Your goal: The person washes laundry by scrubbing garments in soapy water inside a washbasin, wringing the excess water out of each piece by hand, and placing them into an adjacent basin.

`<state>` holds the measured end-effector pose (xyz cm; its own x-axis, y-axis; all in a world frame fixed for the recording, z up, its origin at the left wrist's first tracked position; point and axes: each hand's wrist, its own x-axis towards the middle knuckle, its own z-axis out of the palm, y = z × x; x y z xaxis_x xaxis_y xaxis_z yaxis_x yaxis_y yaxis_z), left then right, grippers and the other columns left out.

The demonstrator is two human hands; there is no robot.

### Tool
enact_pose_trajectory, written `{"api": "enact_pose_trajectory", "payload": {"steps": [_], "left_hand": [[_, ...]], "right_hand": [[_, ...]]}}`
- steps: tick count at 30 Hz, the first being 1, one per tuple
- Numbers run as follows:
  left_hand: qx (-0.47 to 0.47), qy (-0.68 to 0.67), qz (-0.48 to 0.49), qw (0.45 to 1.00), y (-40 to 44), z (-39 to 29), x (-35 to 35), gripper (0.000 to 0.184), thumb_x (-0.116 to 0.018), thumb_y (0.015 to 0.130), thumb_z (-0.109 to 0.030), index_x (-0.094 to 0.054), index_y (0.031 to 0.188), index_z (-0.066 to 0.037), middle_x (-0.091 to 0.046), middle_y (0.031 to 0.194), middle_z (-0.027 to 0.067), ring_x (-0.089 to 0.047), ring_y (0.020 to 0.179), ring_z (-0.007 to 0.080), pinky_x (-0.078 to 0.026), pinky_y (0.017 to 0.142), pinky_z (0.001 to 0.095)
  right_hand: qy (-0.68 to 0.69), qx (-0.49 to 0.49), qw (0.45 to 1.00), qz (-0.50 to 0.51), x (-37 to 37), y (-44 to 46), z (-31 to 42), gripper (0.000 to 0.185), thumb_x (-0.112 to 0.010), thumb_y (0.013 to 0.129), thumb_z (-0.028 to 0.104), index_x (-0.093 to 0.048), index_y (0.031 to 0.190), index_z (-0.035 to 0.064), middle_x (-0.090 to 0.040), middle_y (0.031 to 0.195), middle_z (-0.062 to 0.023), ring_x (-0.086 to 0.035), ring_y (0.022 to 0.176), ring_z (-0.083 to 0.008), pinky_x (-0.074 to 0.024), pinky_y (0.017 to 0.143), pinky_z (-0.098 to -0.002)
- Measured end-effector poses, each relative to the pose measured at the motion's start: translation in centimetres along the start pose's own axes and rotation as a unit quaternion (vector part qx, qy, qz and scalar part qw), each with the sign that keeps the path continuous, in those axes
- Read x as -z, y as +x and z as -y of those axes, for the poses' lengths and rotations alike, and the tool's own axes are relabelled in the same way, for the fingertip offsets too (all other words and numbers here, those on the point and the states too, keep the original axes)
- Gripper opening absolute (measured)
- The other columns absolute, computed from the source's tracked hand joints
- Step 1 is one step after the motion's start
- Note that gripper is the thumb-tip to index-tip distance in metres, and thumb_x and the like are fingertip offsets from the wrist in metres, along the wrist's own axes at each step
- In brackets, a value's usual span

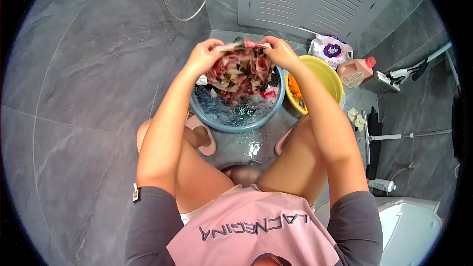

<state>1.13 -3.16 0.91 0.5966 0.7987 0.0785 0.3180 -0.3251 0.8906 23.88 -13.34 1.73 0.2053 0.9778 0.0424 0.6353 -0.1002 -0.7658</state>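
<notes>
A wet, floral-patterned piece of cloth in pink, red and dark green hangs between my two hands. My left hand is closed on its upper left edge, and my right hand grips the upper right edge. Below the cloth is a blue basin with sudsy water and other laundry, some dark blue, some red and white. The cloth's lower part hangs over the basin and hides its far side. Whether the cloth touches the water, I cannot tell.
Right of the basin stands a yellow basin holding orange cloth. Beyond it are a white and purple packet and a pink bottle. A squeegee-like tool leans at the right. A shower hose hangs at the top.
</notes>
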Motion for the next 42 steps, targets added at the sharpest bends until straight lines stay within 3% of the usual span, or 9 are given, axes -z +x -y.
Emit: {"api": "enact_pose_trajectory", "payload": {"steps": [5,7,9,10,11,14,27,32,42], "left_hand": [[0.035,0.103,0.034,0.993,-1.5,2.5,-0.3,0.026,-0.065,0.076,-0.019,-0.064,0.095,-0.001,-0.064,0.081,0.0088,-0.058,0.076,0.0145,-0.046,0.073,0.029],[0.121,0.097,0.073,0.985,-1.5,3.9,-0.6,0.029,-0.067,0.072,-0.015,-0.061,0.095,0.001,-0.066,0.099,0.0134,-0.061,0.09,0.0187,-0.046,0.079,0.0298],[0.056,0.15,0.073,0.984,-1.2,7.4,-1.0,0.032,-0.068,0.07,-0.016,-0.061,0.097,-0.001,-0.064,0.075,0.012,-0.061,0.068,0.02,-0.049,0.066,0.0326],[0.044,0.177,0.097,0.979,-0.8,9.0,-1.0,0.042,-0.07,0.065,-0.017,-0.06,0.102,-0.001,-0.062,0.1,0.0236,-0.061,0.097,0.0271,-0.047,0.082,0.0348],[0.048,0.175,0.1,0.978,-0.3,10.5,-1.4,0.042,-0.07,0.065,-0.017,-0.06,0.102,-0.001,-0.062,0.1,0.0236,-0.061,0.097,0.0271,-0.047,0.082,0.0348],[0.139,0.21,0.174,0.952,0.0,9.7,-1.8,0.045,-0.071,0.063,-0.018,-0.059,0.103,-0.002,-0.028,0.141,0.0297,-0.024,0.136,0.0312,-0.032,0.104,0.0342],[0.152,0.4,0.15,0.891,-2.7,15.5,-6.4,0.079,-0.078,0.054,-0.054,-0.055,0.12,-0.017,-0.047,0.124,0.0157,-0.041,0.119,0.0344,-0.036,0.096,0.0436],[0.077,0.37,0.115,0.919,-4.2,23.8,-8.1,0.045,-0.065,0.075,-0.025,-0.054,0.117,-0.015,-0.044,0.125,0.0117,-0.045,0.115,0.0346,-0.042,0.093,0.0467],[0.053,0.506,0.017,0.861,-6.5,26.0,-14.5,0.034,-0.062,0.075,-0.017,-0.055,0.108,-0.009,-0.047,0.115,0.0146,-0.043,0.109,0.0339,-0.038,0.088,0.0456]], "right_hand": [[-0.129,0.005,0.988,0.081,-2.3,-0.7,-2.8,0.029,-0.053,0.079,0.015,-0.06,0.106,0.006,-0.063,0.097,-0.0219,-0.06,0.095,-0.0364,-0.0463,0.084,-0.0413],[-0.161,0.011,0.981,0.11,-3.2,-1.1,-3.9,0.03,-0.052,0.079,0.014,-0.061,0.107,0.0064,-0.063,0.097,-0.0221,-0.06,0.095,-0.036,-0.0466,0.083,-0.0413],[-0.187,0.013,0.974,0.125,-3.8,-1.0,-4.8,0.03,-0.052,0.079,0.014,-0.062,0.106,0.0062,-0.063,0.097,-0.022,-0.06,0.095,-0.0359,-0.0467,0.083,-0.0413],[-0.213,0.018,0.967,0.136,-4.2,-0.9,-5.3,0.03,-0.052,0.078,0.013,-0.062,0.105,0.006,-0.063,0.097,-0.0219,-0.06,0.095,-0.0359,-0.0467,0.083,-0.0414],[-0.211,0.015,0.967,0.14,-4.5,-0.8,-5.8,0.03,-0.052,0.078,0.013,-0.062,0.105,0.006,-0.063,0.097,-0.0219,-0.06,0.095,-0.0359,-0.0467,0.083,-0.0414],[-0.168,0.013,0.973,0.156,-5.8,-0.2,-7.6,0.027,-0.052,0.077,0.009,-0.061,0.101,0.0026,-0.063,0.093,-0.0228,-0.06,0.091,-0.0381,-0.0469,0.08,-0.0417],[-0.186,-0.06,0.941,0.276,-11.6,-0.2,-11.3,0.038,-0.063,0.072,0.03,-0.061,0.101,0.0058,-0.062,0.101,-0.0199,-0.061,0.094,-0.033,-0.0468,0.084,-0.0389],[-0.145,0.002,0.968,0.205,-16.1,-0.7,-16.0,0.031,-0.059,0.077,0.027,-0.06,0.1,0.0062,-0.06,0.098,-0.0199,-0.058,0.095,-0.0358,-0.0456,0.085,-0.0423],[-0.2,0.048,0.952,0.226,-24.8,-3.6,-20.4,0.032,-0.062,0.075,0.026,-0.058,0.096,0.0013,-0.058,0.101,-0.0204,-0.057,0.094,-0.0358,-0.046,0.08,-0.0451]]}}
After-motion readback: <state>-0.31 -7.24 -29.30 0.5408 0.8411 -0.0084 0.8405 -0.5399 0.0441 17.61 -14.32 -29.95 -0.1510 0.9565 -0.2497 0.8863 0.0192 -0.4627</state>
